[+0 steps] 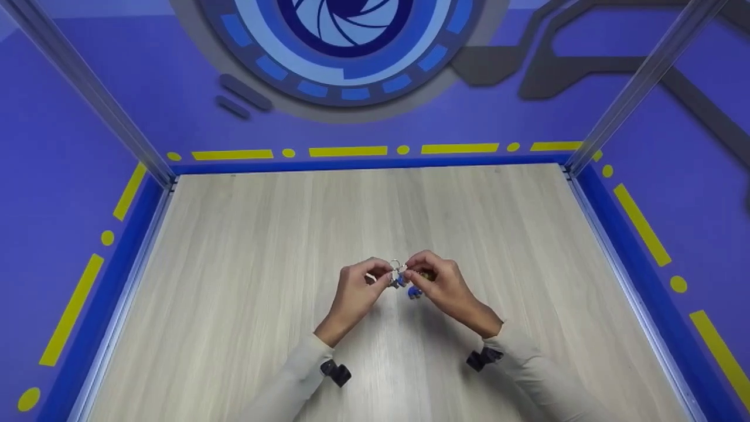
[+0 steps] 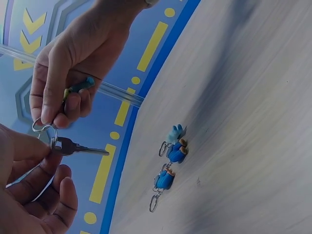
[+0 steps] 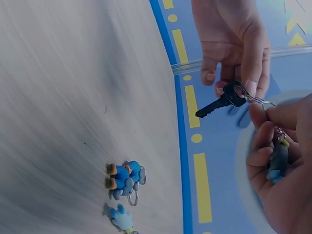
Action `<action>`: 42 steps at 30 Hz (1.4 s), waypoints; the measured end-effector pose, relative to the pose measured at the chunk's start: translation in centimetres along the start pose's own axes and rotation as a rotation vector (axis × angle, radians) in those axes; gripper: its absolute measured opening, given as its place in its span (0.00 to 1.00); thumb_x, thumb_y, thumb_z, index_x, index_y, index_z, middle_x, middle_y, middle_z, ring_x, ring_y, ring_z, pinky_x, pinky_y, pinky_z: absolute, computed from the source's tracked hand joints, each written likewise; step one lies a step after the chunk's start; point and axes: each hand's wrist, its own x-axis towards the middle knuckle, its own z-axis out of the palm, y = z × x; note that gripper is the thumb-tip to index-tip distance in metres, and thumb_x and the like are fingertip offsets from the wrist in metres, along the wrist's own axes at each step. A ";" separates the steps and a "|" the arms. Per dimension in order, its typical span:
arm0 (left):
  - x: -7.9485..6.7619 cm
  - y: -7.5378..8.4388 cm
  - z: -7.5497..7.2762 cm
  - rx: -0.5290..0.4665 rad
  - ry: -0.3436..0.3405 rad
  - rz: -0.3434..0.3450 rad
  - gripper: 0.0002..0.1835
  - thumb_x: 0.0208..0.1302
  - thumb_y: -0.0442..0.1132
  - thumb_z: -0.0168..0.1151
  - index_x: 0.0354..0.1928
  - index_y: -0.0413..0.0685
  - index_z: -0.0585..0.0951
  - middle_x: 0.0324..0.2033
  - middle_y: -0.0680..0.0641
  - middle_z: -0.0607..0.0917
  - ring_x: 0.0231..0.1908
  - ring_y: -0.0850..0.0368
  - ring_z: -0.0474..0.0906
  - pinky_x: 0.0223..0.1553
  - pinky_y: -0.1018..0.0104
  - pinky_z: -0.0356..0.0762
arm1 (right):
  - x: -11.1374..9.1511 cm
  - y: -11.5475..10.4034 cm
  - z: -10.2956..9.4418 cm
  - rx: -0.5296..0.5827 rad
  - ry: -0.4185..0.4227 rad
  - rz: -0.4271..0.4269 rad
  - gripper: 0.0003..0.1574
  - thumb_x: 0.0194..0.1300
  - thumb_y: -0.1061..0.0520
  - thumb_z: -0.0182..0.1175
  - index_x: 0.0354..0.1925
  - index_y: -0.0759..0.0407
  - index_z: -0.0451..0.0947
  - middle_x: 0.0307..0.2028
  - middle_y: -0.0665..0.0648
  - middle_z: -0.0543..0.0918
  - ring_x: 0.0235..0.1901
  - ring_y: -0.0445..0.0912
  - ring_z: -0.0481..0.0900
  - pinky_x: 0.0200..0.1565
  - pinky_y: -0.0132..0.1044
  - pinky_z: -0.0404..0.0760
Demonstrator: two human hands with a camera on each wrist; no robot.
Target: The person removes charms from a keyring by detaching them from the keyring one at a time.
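Note:
Both hands meet above the table. My left hand (image 1: 357, 290) pinches a metal key (image 3: 234, 95) at its head, where a small ring passes through; the blade points away from the fingers. Between thumb and forefinger my right hand (image 1: 442, 284) grips the split ring (image 2: 38, 126) of a keychain. Its small figurine (image 3: 279, 161), grey-blue with a yellow part, dangles by a short chain against the curled right fingers. The rings overlap between the two hands' fingertips.
Below the hands, several figurine keychains lie on the wood-grain table: a light blue one (image 3: 122, 217) and blue-clothed ones (image 2: 177, 152) with metal rings. Blue printed walls (image 1: 375, 132) and metal posts (image 1: 650, 76) enclose the table.

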 end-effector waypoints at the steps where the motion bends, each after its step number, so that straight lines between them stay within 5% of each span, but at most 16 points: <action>1: 0.0 0.0 0.0 0.003 -0.002 0.007 0.04 0.71 0.29 0.73 0.42 0.45 0.91 0.34 0.57 0.92 0.35 0.61 0.87 0.39 0.57 0.85 | 0.0 0.0 0.0 -0.015 0.008 -0.025 0.07 0.72 0.71 0.70 0.46 0.65 0.84 0.36 0.56 0.93 0.32 0.44 0.90 0.32 0.28 0.83; 7: -0.1 0.0 0.1 0.001 0.009 0.013 0.03 0.73 0.30 0.72 0.41 0.47 0.89 0.33 0.57 0.91 0.35 0.60 0.86 0.39 0.61 0.84 | 0.1 0.4 0.0 -0.098 0.022 -0.095 0.11 0.70 0.73 0.70 0.43 0.60 0.85 0.35 0.52 0.93 0.30 0.39 0.87 0.30 0.29 0.83; 13: -0.2 -0.2 0.0 -0.007 0.008 0.005 0.05 0.73 0.31 0.72 0.39 0.49 0.89 0.32 0.57 0.91 0.34 0.60 0.86 0.40 0.58 0.85 | 0.2 0.5 -0.5 -0.092 -0.060 -0.073 0.02 0.76 0.67 0.69 0.42 0.66 0.85 0.35 0.56 0.93 0.31 0.42 0.90 0.32 0.29 0.84; 25: -0.3 0.0 0.1 -0.030 0.067 0.016 0.05 0.71 0.31 0.74 0.37 0.49 0.90 0.32 0.56 0.91 0.33 0.60 0.86 0.39 0.61 0.86 | -0.3 0.7 0.1 -0.025 -0.123 -0.028 0.07 0.77 0.64 0.68 0.46 0.63 0.92 0.37 0.55 0.94 0.34 0.51 0.93 0.35 0.39 0.90; 31: -0.5 -0.3 0.1 -0.025 0.010 0.021 0.03 0.73 0.31 0.72 0.41 0.47 0.89 0.34 0.55 0.92 0.36 0.60 0.87 0.40 0.61 0.85 | -0.2 0.6 0.0 -0.019 -0.139 -0.018 0.07 0.79 0.63 0.66 0.44 0.61 0.92 0.32 0.55 0.92 0.29 0.45 0.89 0.31 0.37 0.87; 36: -0.3 -0.1 -0.2 -0.003 -0.063 0.044 0.03 0.74 0.35 0.73 0.46 0.47 0.91 0.38 0.57 0.92 0.38 0.61 0.86 0.39 0.59 0.86 | 0.0 0.1 -0.3 -0.034 -0.169 0.013 0.07 0.79 0.64 0.67 0.43 0.60 0.92 0.30 0.53 0.91 0.27 0.53 0.89 0.32 0.29 0.84; 42: -0.3 -0.2 -0.1 0.033 -0.075 0.085 0.02 0.72 0.34 0.75 0.42 0.48 0.93 0.37 0.56 0.92 0.37 0.64 0.85 0.38 0.57 0.85 | 0.1 0.0 -0.5 -0.041 -0.204 0.054 0.08 0.79 0.64 0.66 0.43 0.64 0.92 0.30 0.53 0.91 0.28 0.58 0.89 0.32 0.29 0.83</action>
